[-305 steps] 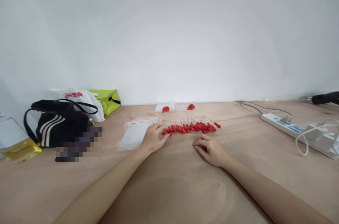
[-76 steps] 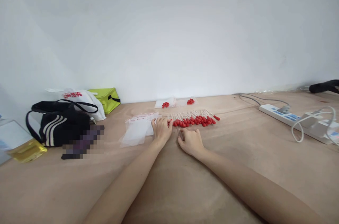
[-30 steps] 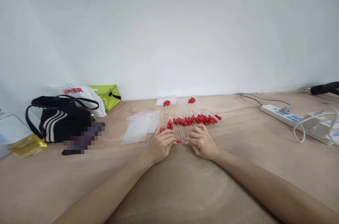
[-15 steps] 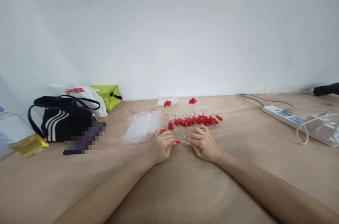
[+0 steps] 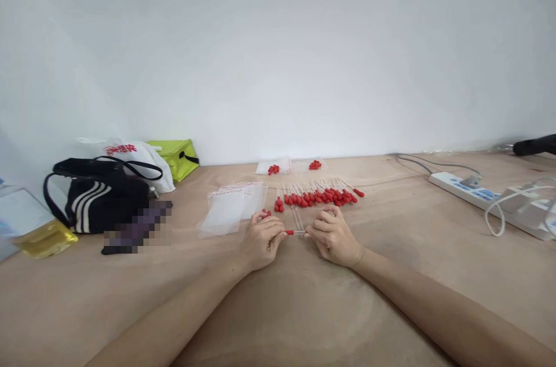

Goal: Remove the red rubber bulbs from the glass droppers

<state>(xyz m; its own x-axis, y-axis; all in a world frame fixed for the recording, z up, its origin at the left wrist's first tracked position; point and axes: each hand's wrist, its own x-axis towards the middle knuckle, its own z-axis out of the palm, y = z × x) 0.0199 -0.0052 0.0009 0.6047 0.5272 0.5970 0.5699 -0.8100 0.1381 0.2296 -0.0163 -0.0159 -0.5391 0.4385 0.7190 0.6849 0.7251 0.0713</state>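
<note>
Bench point(image 5: 295, 309) and pale wall point(image 5: 278, 66) fill the head view, with both of the person's forearms reaching in over the near edge. The left hand point(image 5: 263, 245) pinches the red end of a slim dropper point(image 5: 290, 232), held level and crosswise; the right hand point(image 5: 334, 242) grips its clear end, fingers curled. The dropper is in the middle of the bench, between the two hands. A few red bulbs point(image 5: 266, 213) show by the left forefinger; whether it touches them cannot be told. Just beyond the held dropper, thin clear tubes point(image 5: 297, 216) point toward the back edge.

Farther back, a row of red-ended droppers point(image 5: 339, 196) has its stems toward the wall, with a small bunch point(image 5: 278, 205) just beside its left end. Flat clear bags point(image 5: 230, 210) overlap to the left of the left hand. By the back edge, two filled bags point(image 5: 284, 165) show red ends inside.

Along the bench's left side sit a black striped bag point(image 5: 108, 205), a white carrier bag point(image 5: 163, 173), a lime-green bag point(image 5: 171, 156) near the back edge, and a yellow packet point(image 5: 47, 239). Toward the right edge lies a white power strip point(image 5: 456, 190) with cords.
</note>
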